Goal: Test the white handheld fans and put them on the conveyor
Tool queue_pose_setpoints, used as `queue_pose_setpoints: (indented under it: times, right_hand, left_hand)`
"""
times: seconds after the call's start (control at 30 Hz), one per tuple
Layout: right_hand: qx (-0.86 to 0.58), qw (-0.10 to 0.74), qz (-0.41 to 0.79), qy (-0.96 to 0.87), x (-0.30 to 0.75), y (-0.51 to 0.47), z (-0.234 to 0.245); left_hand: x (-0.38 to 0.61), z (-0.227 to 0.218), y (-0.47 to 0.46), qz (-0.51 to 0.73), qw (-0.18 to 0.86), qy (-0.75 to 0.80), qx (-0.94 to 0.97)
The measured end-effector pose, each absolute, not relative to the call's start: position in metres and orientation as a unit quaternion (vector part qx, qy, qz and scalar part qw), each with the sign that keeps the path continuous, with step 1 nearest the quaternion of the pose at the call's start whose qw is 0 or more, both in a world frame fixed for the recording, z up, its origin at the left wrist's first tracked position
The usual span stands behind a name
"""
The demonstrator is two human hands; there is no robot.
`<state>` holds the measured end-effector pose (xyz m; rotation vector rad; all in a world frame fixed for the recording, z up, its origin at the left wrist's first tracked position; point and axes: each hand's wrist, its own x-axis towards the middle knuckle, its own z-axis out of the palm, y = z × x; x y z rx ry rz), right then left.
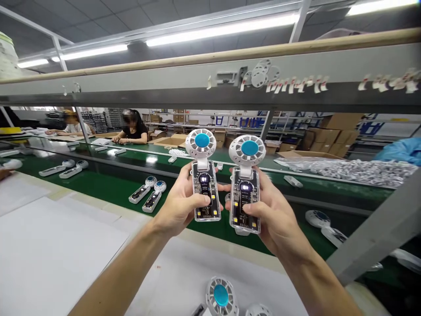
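Observation:
My left hand (179, 202) grips a small handheld fan (204, 175), upright, with a white round head, a blue centre and a clear body showing its circuit board. My thumb rests on the fan's front. My right hand (274, 215) holds a second, matching fan (246, 184) the same way, thumb across its lower body. Both fans are raised side by side above the green conveyor belt (108, 186). Two more fan heads (221, 296) lie on the white table near the bottom edge.
Pairs of finished fans (148, 193) lie along the green belt, more at left (62, 169) and right (324, 224). A grey shelf beam (210, 83) runs overhead and a slanted grey post (375, 228) stands at right. Two people sit at a far bench. Bagged parts (348, 169) pile up at right.

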<state>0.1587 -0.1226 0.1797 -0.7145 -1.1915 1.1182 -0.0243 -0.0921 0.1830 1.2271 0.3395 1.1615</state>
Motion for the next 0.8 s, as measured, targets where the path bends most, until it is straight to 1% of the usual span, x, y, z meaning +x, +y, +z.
queue_pose_setpoints:
  times: [0.13,0.37,0.8]
  right_hand:
    - [-0.302,0.621,0.478,-0.543,0.158,-0.126,0.181]
    - [-0.325,0.617,0.493,-0.520,0.166,-0.124,0.181]
    - [-0.299,0.596,0.512,-0.541,0.172,-0.121,0.183]
  left_hand:
    - [-0.023,0.184,-0.093,0.515,0.653,0.139,0.538]
    - [-0.021,0.184,-0.095,0.515,0.661,0.155,0.524]
    - [-0.023,0.182,-0.095,0.527,0.661,0.143,0.514]
